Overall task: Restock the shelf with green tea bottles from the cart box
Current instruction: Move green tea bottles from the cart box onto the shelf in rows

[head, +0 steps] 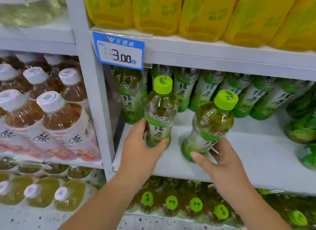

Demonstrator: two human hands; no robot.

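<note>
On the shelf point(256, 154), left hand point(140, 151) grips one green tea bottle point(159, 113), right hand point(220, 161) another point(210, 125)

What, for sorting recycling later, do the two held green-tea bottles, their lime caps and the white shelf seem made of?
Clear green-labelled tea bottles, one in the left hand, one tilted in the right hand: likely glossy transparent plastic; the tea shows through and highlights glint. Lime-green screw caps: opaque, matt-looking plastic. White shelf board: smooth, perhaps painted metal; uncertain.
</note>
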